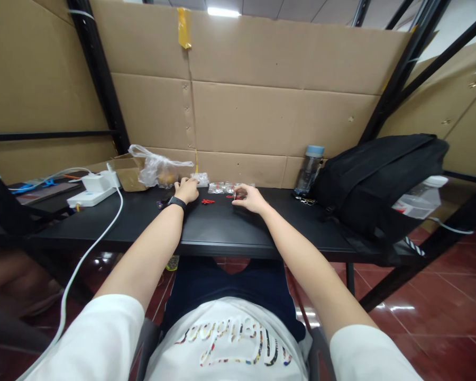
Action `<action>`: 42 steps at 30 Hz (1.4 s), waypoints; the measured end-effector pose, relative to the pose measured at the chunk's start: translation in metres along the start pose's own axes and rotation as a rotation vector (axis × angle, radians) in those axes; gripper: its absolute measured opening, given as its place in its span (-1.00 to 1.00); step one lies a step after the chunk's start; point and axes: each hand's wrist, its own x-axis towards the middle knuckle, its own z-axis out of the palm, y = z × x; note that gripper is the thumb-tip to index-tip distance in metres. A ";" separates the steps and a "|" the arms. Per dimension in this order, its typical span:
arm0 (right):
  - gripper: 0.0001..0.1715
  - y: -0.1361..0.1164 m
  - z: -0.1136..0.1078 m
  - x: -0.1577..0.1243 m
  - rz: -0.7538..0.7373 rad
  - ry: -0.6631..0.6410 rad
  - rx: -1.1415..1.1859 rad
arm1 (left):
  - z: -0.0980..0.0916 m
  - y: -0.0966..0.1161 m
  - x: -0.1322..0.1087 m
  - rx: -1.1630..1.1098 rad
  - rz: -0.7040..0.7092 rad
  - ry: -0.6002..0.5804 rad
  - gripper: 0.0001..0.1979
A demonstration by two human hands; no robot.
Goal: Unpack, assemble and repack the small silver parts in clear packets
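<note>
My left hand (186, 190), with a black watch band (177, 201) at the wrist, is low over the back left of the black table. Its fingers bend down and away, so the tips are hidden. A clear plastic packet (200, 179) lies just beyond it, and small dark items (162, 203) lie beside its wrist. My right hand (250, 199) is closed in a pinch around a small, dark reddish object (239, 196) whose kind I cannot make out. Between the hands lies a knotted red cord (208, 201). Several clear packets (217, 188) are lined up behind it.
On the left are a white power strip (91, 197) with a cable, a cardboard box (130, 177) and a knotted plastic bag (158, 169). A water bottle (309, 170) and black backpack (376, 177) stand right. Cardboard panels (246, 116) close off the back.
</note>
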 end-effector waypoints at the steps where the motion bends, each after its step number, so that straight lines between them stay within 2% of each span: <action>1: -0.49 -0.001 -0.001 0.000 -0.015 0.034 0.020 | -0.005 0.005 -0.002 -0.013 0.034 0.050 -0.53; 4: -0.53 -0.002 -0.010 0.001 -0.025 0.109 0.050 | -0.022 0.027 -0.011 -0.108 0.194 0.197 -0.60; 6: -0.53 -0.002 -0.019 0.001 -0.008 0.148 0.056 | -0.029 0.047 -0.018 -0.206 0.335 0.231 -0.67; 10: -0.47 0.001 -0.037 0.000 0.030 0.233 0.022 | -0.025 0.086 -0.032 -0.308 0.581 0.116 -0.64; 14: -0.50 0.004 -0.049 -0.003 0.040 0.224 -0.097 | -0.012 0.108 -0.042 -0.170 0.711 0.008 -0.69; 20: -0.50 -0.001 -0.054 -0.007 0.065 0.082 -0.230 | -0.004 0.105 -0.042 -0.113 0.737 -0.152 -0.77; 25: -0.58 -0.006 -0.055 -0.010 0.083 -0.056 -0.276 | 0.000 0.104 -0.041 -0.189 0.741 -0.267 -0.68; 29: -0.58 -0.010 -0.057 -0.014 0.128 -0.144 -0.426 | 0.001 0.108 -0.042 -0.259 0.712 -0.352 -0.63; 34: -0.62 -0.017 -0.060 -0.017 0.170 -0.199 -0.494 | 0.000 0.109 -0.044 -0.207 0.701 -0.393 -0.61; 42: -0.69 -0.015 -0.054 -0.015 0.148 -0.212 -0.481 | -0.004 0.104 -0.043 -0.181 0.693 -0.484 -0.58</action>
